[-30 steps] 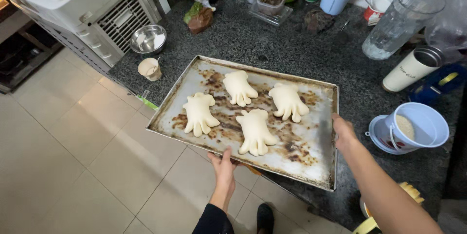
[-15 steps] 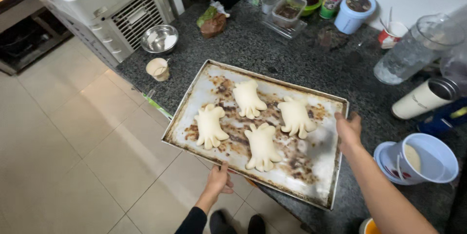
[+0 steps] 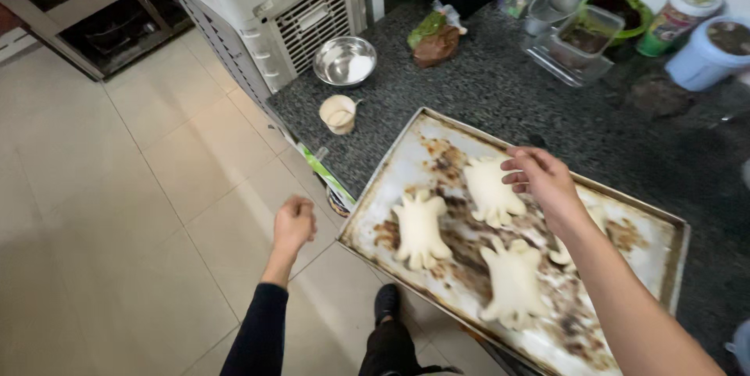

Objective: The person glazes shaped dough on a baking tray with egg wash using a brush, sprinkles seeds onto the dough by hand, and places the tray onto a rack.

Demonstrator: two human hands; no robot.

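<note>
Right hand [image 3: 543, 181] hovers over dough piece [image 3: 492, 191]; left hand [image 3: 294, 224] hangs off the tray [image 3: 375, 212].

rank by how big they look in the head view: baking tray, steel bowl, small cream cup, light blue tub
1. baking tray, by far the largest.
2. steel bowl.
3. light blue tub, partly cut off at the frame edge and farther away, so its place against the bowl is unsure.
4. small cream cup, smallest.

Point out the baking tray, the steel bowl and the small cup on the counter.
baking tray [image 3: 672, 255]: head view, on its right rim.
steel bowl [image 3: 344, 60]: head view, on the middle of its inside.
small cup [image 3: 338, 114]: head view, on its open top.
</note>
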